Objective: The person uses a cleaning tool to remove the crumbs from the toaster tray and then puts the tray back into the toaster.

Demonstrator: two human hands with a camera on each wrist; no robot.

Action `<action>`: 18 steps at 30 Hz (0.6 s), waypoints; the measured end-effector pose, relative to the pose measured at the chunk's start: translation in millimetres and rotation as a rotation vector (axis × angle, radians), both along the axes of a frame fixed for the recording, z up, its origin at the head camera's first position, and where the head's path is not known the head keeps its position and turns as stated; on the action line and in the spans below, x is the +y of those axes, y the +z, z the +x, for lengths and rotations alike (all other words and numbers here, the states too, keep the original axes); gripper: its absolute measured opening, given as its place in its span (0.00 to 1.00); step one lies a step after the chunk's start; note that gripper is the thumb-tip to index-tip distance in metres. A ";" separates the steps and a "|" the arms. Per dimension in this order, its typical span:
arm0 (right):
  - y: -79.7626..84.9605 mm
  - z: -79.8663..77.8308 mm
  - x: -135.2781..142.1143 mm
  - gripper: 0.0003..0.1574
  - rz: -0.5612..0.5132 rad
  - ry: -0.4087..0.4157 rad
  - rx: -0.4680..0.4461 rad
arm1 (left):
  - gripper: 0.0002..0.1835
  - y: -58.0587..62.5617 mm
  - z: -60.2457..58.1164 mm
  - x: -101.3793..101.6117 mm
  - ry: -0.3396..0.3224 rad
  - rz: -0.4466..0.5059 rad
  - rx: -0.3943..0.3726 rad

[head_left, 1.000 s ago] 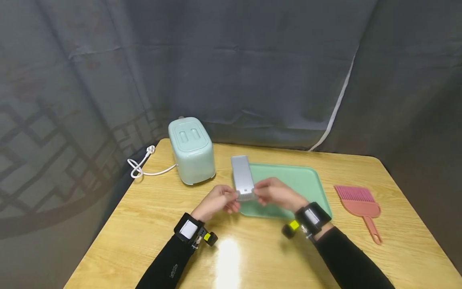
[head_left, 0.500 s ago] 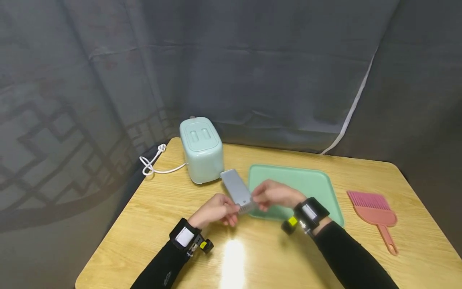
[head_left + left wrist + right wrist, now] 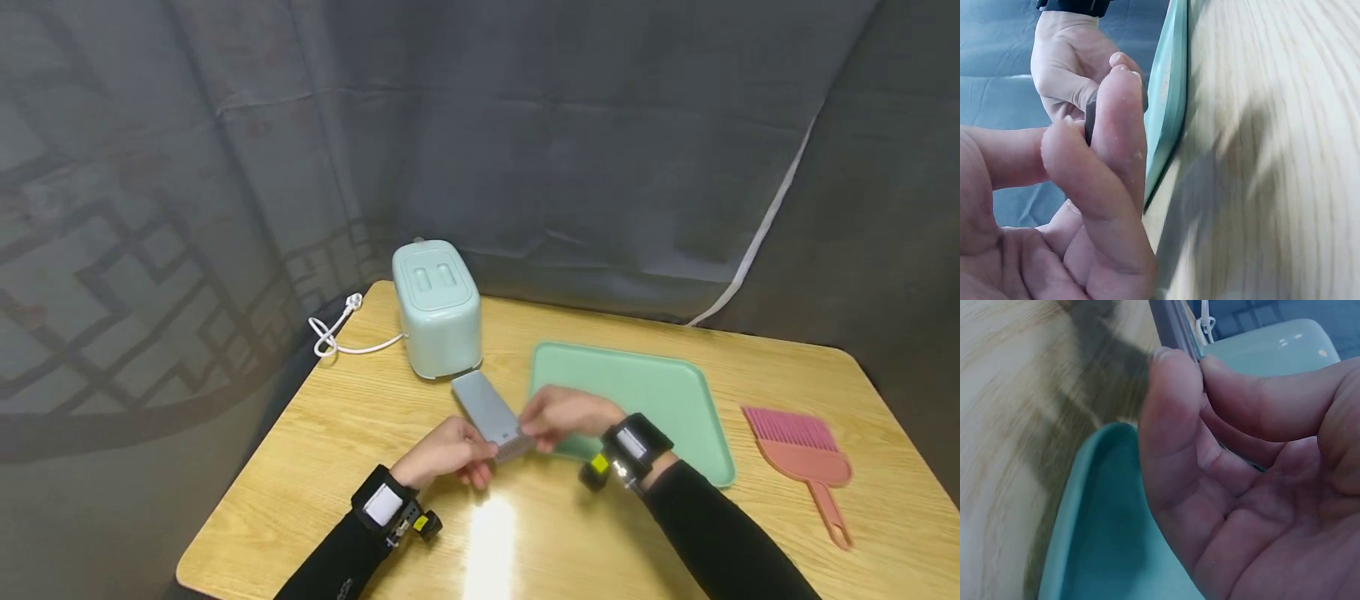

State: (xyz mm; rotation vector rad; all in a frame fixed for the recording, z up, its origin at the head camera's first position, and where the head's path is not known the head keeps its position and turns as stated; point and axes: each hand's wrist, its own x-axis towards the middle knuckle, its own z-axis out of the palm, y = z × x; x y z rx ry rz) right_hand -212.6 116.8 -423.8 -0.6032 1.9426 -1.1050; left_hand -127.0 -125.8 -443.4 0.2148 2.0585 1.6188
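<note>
A flat grey crumb tray [image 3: 483, 406] is held up over the table, its far end angled left toward the mint-green toaster [image 3: 439, 329]. At its near left corner my left hand [image 3: 450, 454] pinches the edge between thumb and fingers. My right hand [image 3: 572, 414] pinches the near right corner the same way, and its wrist view shows the thumb and index finger [image 3: 1172, 412] closing on the thin edge. From the left wrist, the fingers hide most of the crumb tray. Its far end sits close in front of the toaster's base.
Partly under my right hand lies a light green serving tray [image 3: 667, 387]. A pink brush [image 3: 806, 458] rests on the right of the wooden table [image 3: 360, 425]. The toaster's white cord and plug [image 3: 337, 333] trail at the left edge; a grey curtain [image 3: 570, 167] hangs behind.
Both hands have carried the crumb tray left off the serving tray's edge and swung its far end toward the toaster. The head view has turned, shifting the scene right.
</note>
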 end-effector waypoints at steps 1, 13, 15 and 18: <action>-0.9 -0.5 -2.1 0.09 0.002 -0.001 -0.003 | 0.11 -0.5 -0.2 -1.7 0.005 -0.002 -0.004; -5.6 -1.6 -23.3 0.10 0.034 -0.070 0.007 | 0.09 -4.7 -3.3 -16.9 0.070 -0.047 0.002; -5.7 -1.1 -28.0 0.11 0.050 -0.093 0.024 | 0.09 -5.5 -5.0 -19.2 0.081 -0.058 -0.003; -5.5 -0.6 -36.7 0.11 0.075 -0.126 0.042 | 0.09 -5.5 -7.3 -22.7 0.090 -0.075 -0.005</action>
